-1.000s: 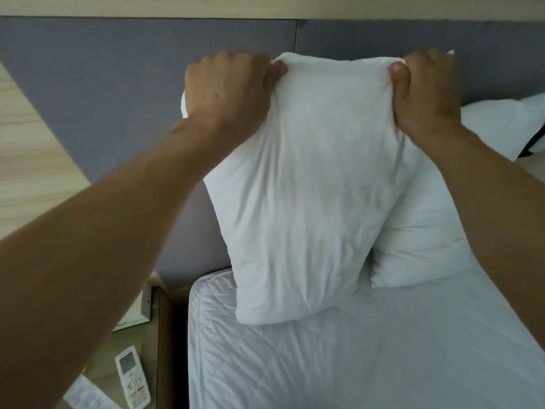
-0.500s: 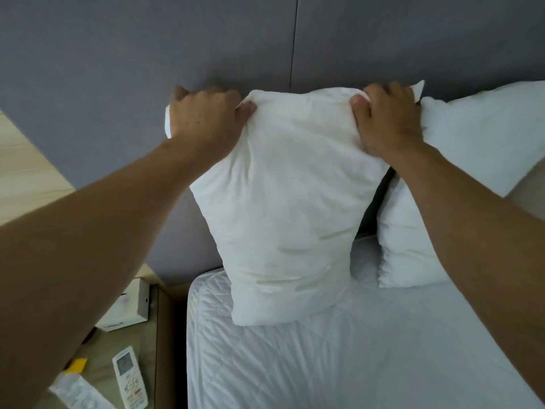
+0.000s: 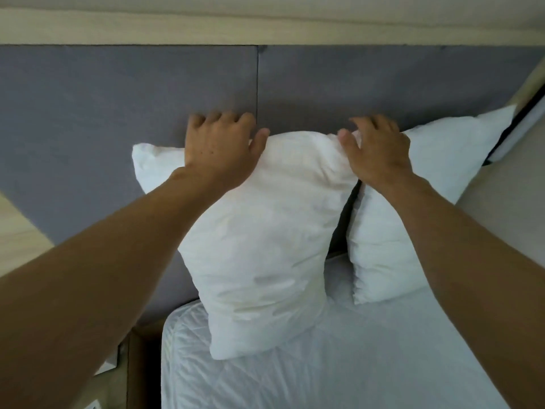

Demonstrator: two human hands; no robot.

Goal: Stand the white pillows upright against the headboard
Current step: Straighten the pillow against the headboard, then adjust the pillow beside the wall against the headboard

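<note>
Two pillows stand upright on the mattress (image 3: 368, 364), with their backs against the grey headboard (image 3: 118, 98). The near pillow (image 3: 259, 246) is at the left side of the bed, and its bottom edge rests on the quilted surface close to the mattress's left edge. The far pillow (image 3: 436, 178) stands just beside it on the right; a narrow dark gap separates their lower parts, while near the top they come very close, under the right hand.

The left hand (image 3: 221, 152) lies over the top edge of the near pillow, left of its middle, fingers curled behind the edge toward the headboard and thumb on the front. The pillow's top left corner sticks out free beyond this hand. The right hand (image 3: 380, 152) rests on the top right corner of the same pillow with fingers spread and loose, not clenched; it touches the fabric, but I cannot tell if it really grasps.

Above the pillows the headboard is bare up to its wooden border (image 3: 265, 33). In front of the pillows the mattress lies open.
</note>
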